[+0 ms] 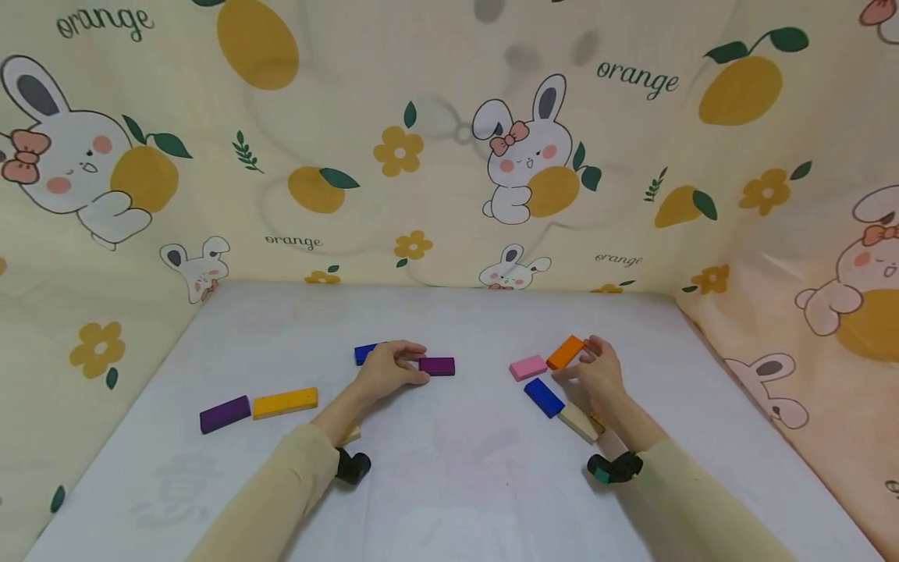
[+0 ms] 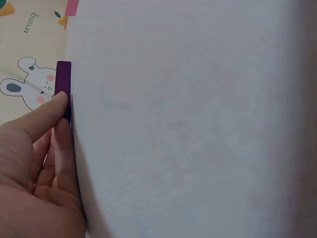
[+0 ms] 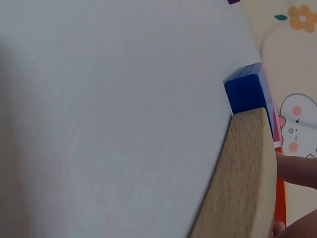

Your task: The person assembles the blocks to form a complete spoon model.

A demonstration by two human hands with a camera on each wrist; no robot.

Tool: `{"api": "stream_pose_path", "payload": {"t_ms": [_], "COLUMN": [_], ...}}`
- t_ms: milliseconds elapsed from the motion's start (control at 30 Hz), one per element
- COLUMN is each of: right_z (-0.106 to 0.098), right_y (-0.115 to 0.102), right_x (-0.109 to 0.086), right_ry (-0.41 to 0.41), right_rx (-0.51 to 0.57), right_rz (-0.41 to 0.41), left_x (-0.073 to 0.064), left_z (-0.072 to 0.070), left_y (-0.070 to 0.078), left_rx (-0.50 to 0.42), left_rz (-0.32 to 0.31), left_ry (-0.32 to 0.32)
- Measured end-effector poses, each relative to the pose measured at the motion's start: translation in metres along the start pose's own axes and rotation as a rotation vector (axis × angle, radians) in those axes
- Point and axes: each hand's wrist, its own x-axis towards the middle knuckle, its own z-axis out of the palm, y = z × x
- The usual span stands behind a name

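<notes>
In the head view my left hand pinches the left end of a purple block, its thumb at the near side. The left wrist view shows thumb and finger on this purple block. Behind that hand a blue block is partly covered. My right hand holds an orange block between thumb and fingers. Left of the orange block lies a pink block. Nearer me, a blue block meets a bare wooden block end to end.
Farther left on the white table, a dark purple block and a yellow block lie nearly end to end. A pale wooden block shows beside my left wrist. A yellow piece is partly hidden by my right wrist. Printed cloth walls the back.
</notes>
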Motion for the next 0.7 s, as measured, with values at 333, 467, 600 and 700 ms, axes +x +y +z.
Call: {"api": "stream_pose_path", "payload": {"t_ms": [333,467,600,700], "right_z": [-0.0021,-0.0023,-0.0034,-0.0055], "right_y": [0.0031,0.0051,0.0063,0.0055], "right_x": [0.0018,0.0032,0.0040,0.0050], "right_ry": [-0.021,-0.027,-0.045,-0.047], "right_rx": [-0.082,-0.113,-0.125,-0.121], "right_rz": [-0.013,-0.026,-0.048,-0.066], "left_x": [-0.0029,-0.0035,-0.0023,-0.0003], "left_z": [0.0002,0.0005,0.0007,0.0003], "left_y": [0.0009,0.0020,-0.0001,-0.0008], "left_rx": [-0.013,-0.021,-0.023,-0.027], "left_rz": [-0.035,-0.049,-0.062,-0.056], "left_ry": [0.007,0.008,0.009,0.003]}}
